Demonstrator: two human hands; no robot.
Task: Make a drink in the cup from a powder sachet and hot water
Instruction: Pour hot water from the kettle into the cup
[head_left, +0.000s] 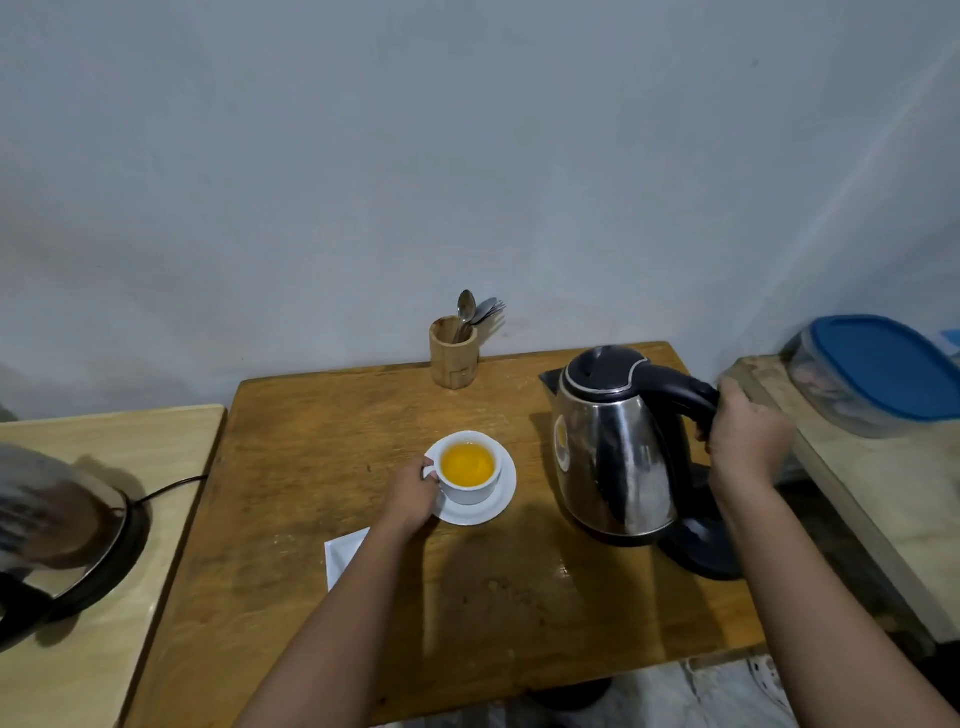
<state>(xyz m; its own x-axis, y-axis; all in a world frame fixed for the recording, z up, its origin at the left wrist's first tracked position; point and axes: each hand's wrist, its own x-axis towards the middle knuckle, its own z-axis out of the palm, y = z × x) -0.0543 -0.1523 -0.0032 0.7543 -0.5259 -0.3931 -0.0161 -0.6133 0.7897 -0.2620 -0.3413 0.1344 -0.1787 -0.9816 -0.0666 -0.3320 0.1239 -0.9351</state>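
The left hand (413, 493) is curled against the handle side of the small white ceramic cup (469, 470), its fingers closed on the handle, while the cup stands on a round white saucer (493, 506) near the middle of the worn brown wooden table (322, 431). The cup holds a bright orange-yellow liquid close to its rim. The right hand (745, 441) is wrapped around the black plastic handle of the shiny stainless-steel electric kettle (613, 447), which sits upright to the right of the cup, its black lid shut and its spout facing left and back. The kettle's bottom rests partly on a black round base (701, 551) at the table's right edge; whether it is fully seated cannot be told. Just left of the left forearm lies a white flat rectangular piece (340, 553), partly hidden by the arm. At the back of the table, against the pale wall, stands a light wooden cylindrical holder (453, 358) with metal spoons and forks (475, 312) sticking up from it. On a paler wooden surface to the left sits a blurred round dark appliance (67, 540) with a black cord. To the right, a clear container with a blue lid (883, 371) rests on another wooden surface.
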